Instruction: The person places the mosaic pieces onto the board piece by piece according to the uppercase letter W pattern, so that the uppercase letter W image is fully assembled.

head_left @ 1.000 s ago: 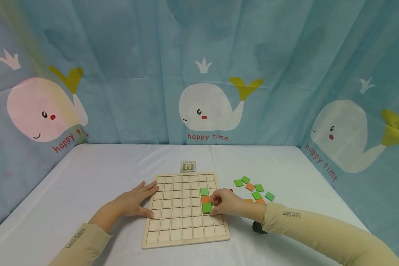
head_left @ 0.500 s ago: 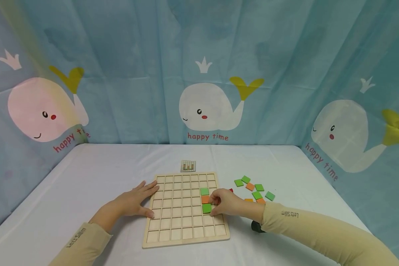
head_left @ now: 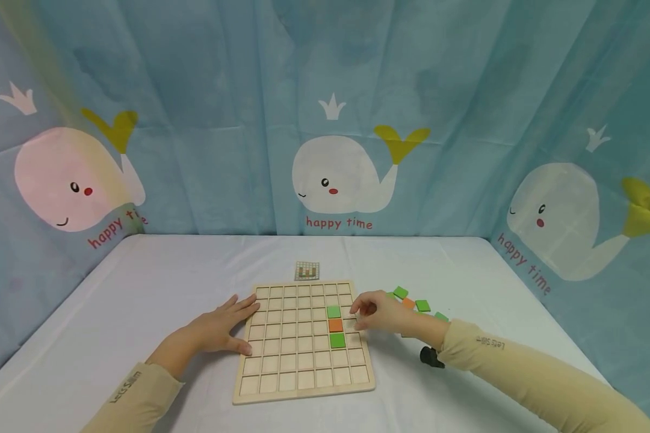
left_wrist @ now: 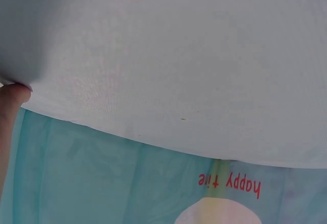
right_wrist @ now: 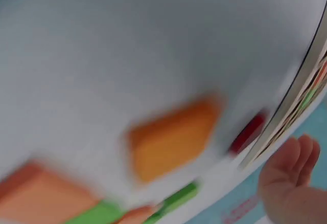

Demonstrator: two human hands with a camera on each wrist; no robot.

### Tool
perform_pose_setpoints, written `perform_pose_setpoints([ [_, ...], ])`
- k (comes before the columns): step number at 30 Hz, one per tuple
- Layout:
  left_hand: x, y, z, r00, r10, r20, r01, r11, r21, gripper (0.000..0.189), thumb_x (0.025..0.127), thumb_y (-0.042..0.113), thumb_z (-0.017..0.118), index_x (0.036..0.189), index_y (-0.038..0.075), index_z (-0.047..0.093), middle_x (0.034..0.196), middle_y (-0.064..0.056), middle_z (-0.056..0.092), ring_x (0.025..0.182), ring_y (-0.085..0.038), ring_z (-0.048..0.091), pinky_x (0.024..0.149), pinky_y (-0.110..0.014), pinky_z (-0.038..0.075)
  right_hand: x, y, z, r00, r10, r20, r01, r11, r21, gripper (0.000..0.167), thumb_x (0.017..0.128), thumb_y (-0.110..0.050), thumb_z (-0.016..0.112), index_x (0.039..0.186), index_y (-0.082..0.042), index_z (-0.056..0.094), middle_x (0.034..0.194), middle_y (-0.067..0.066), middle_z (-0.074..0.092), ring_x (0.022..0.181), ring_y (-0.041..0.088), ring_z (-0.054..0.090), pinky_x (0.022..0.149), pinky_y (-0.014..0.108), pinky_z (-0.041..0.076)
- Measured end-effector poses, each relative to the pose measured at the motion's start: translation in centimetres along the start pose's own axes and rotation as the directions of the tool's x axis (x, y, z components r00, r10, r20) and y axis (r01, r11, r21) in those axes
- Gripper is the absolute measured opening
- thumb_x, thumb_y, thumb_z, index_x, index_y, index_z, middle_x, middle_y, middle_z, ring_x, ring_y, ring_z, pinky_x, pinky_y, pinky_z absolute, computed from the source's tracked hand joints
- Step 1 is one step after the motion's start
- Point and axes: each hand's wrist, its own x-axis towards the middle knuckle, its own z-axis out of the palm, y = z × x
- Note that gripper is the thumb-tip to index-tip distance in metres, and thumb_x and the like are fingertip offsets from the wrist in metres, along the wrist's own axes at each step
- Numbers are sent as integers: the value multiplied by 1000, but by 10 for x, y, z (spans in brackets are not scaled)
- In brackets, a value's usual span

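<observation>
A wooden grid board (head_left: 303,395) lies flat on the white table. Three square tiles stand in one column toward its right side: light green (head_left: 333,311), orange (head_left: 336,325) and green (head_left: 337,340). My left hand (head_left: 222,326) rests with spread fingers on the board's left edge. Over the right edge hovers my right hand (head_left: 384,313), its fingers loosely bent and nothing showing between them. In the right wrist view, a loose yellow-orange tile (right_wrist: 171,142) and a red tile (right_wrist: 249,132) lie beside the board, near that hand.
Several loose tiles, among them a green tile (head_left: 422,305), lie right of the board, partly hidden by the right hand and forearm. A small card with a printed grid pattern (head_left: 307,271) lies beyond the far edge. A black object (head_left: 430,356) shows below the right sleeve.
My right hand has drawn away from the green tile, up and to the right, leaving it in its square. The left hand has stayed in place on the board.
</observation>
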Motion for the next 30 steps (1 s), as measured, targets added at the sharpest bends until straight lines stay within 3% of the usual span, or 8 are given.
perform_pose_setpoints([
  [6,0,-1,0,1000,4,-8,-4,1000,7,101,75,58,72,151,5,32,159,-13,20,141,-51,15,94,-77,27,7,18,-30,999,25,35,-22,997,-78,28,82,-10,79,107,-6,70,102,7,59,95,22,52,78,34,47],
  [12,-1,1,0,1000,6,-9,-6,1000,1,101,75,58,72,151,5,32,159,-14,20,140,-51,15,94,-77,26,12,32,-47,993,-8,116,33,977,-209,27,82,-12,80,107,-10,72,102,3,58,95,23,48,80,34,44],
  [18,-2,2,0,1000,4,-8,-4,1000,-2,101,75,58,72,151,5,33,159,-14,20,140,-51,15,94,-77,26,17,41,-50,979,-56,194,109,955,-276,25,80,-14,81,104,-13,74,98,-2,57,95,18,48,84,33,43],
  [25,-2,3,0,1000,0,-5,0,1000,-9,101,75,58,72,151,5,32,159,-14,20,140,-51,15,94,-78,26,23,43,-45,973,-62,221,141,923,-359,25,79,-13,82,103,-15,74,96,-5,56,95,15,47,82,31,44],
  [30,-1,1,1,1000,0,-10,0,1000,6,102,75,59,71,151,5,32,159,-13,20,141,-51,15,94,-77,27,26,43,-45,970,-70,231,152,921,-359,24,79,-10,81,102,-14,74,95,-5,57,94,14,49,82,30,44],
])
